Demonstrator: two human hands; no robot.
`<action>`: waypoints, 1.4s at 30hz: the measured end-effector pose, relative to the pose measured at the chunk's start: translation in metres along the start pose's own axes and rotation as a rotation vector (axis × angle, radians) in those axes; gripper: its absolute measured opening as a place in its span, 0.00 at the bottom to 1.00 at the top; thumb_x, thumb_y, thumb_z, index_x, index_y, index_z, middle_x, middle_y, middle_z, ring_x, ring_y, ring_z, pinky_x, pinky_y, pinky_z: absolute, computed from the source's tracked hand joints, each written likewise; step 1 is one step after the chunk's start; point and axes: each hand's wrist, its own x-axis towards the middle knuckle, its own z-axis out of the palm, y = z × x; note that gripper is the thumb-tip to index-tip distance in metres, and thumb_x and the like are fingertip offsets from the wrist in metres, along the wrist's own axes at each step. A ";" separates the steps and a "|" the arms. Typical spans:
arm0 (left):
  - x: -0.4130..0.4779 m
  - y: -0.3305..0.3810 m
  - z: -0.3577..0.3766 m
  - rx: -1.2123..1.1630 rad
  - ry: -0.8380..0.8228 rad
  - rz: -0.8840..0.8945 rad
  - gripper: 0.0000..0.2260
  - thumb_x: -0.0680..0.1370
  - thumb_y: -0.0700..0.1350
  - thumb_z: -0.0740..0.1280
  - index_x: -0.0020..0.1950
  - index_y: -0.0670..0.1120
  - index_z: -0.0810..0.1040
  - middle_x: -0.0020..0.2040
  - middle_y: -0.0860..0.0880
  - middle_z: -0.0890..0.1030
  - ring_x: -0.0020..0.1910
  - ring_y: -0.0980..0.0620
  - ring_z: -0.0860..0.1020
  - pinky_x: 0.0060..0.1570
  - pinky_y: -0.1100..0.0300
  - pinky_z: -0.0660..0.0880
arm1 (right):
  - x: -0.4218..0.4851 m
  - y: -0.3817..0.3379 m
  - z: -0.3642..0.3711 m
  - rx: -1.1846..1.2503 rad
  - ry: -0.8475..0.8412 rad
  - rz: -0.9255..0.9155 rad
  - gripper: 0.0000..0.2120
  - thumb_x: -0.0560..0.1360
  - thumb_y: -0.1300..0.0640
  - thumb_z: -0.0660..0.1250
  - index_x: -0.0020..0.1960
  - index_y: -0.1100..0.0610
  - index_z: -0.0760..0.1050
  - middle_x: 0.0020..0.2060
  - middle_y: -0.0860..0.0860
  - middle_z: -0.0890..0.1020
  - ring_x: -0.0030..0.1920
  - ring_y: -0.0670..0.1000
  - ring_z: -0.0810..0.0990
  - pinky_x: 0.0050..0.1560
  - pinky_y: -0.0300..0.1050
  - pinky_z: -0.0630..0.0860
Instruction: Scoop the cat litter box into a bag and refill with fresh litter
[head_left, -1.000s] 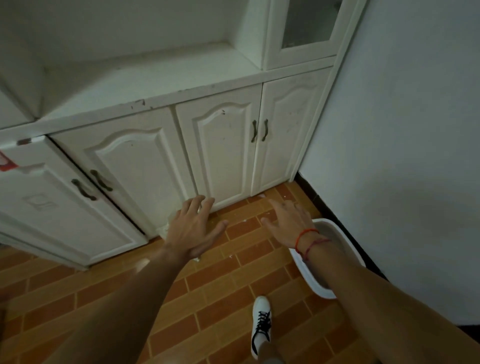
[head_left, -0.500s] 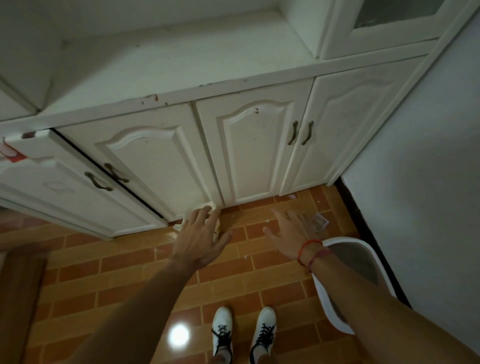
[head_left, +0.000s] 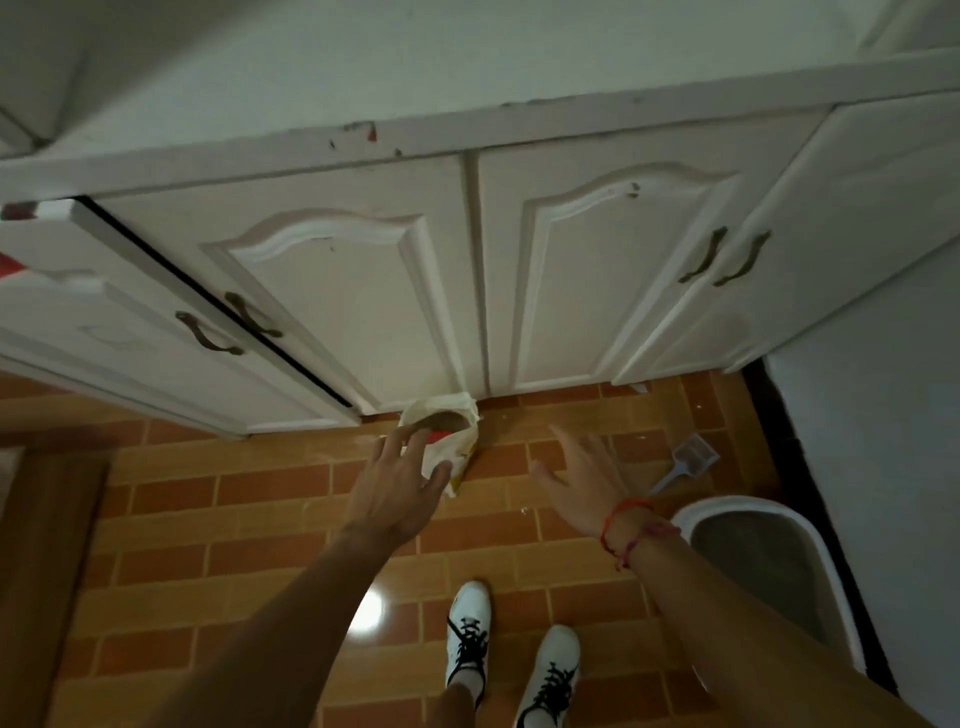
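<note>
An open cream litter bag (head_left: 451, 426) with yellow print stands on the floor against the cabinet base, its mouth facing up. My left hand (head_left: 400, 483) reaches out with spread fingers, its fingertips at the bag's rim. My right hand (head_left: 584, 475) hovers open over the tiles to the bag's right, holding nothing. A white litter box (head_left: 810, 540) with grey litter inside sits along the right wall. A pale plastic scoop (head_left: 685, 460) lies on the floor just beyond the box.
White cabinet doors (head_left: 337, 291) with dark handles fill the view ahead; the far-left door (head_left: 130, 332) stands ajar. Brown brick-pattern floor tiles (head_left: 260, 545) run underfoot. My white sneakers (head_left: 511, 654) stand below. A white wall (head_left: 883, 467) closes the right side.
The view has tilted down and moved closer to the cabinet. The bag and scoop have come into fuller view, and my left hand now reaches the bag's rim.
</note>
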 end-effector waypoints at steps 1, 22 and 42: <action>0.011 -0.014 0.007 -0.015 -0.007 -0.034 0.27 0.79 0.60 0.57 0.73 0.45 0.68 0.70 0.43 0.71 0.67 0.40 0.69 0.65 0.46 0.69 | 0.015 -0.002 0.011 0.008 -0.010 -0.004 0.30 0.78 0.39 0.57 0.77 0.49 0.57 0.71 0.54 0.68 0.71 0.58 0.65 0.68 0.54 0.66; 0.195 -0.194 0.221 -0.123 -0.019 -0.333 0.23 0.81 0.52 0.63 0.71 0.40 0.69 0.68 0.39 0.72 0.66 0.40 0.70 0.64 0.46 0.69 | 0.282 0.019 0.239 0.242 -0.048 0.088 0.22 0.79 0.42 0.60 0.68 0.51 0.69 0.56 0.49 0.77 0.53 0.52 0.75 0.49 0.43 0.68; 0.219 -0.192 0.247 -0.516 0.184 -0.430 0.13 0.83 0.45 0.58 0.46 0.41 0.78 0.37 0.44 0.78 0.35 0.48 0.75 0.32 0.56 0.70 | 0.319 0.017 0.264 0.700 0.201 0.196 0.09 0.78 0.55 0.65 0.47 0.55 0.84 0.32 0.45 0.78 0.32 0.41 0.73 0.26 0.31 0.63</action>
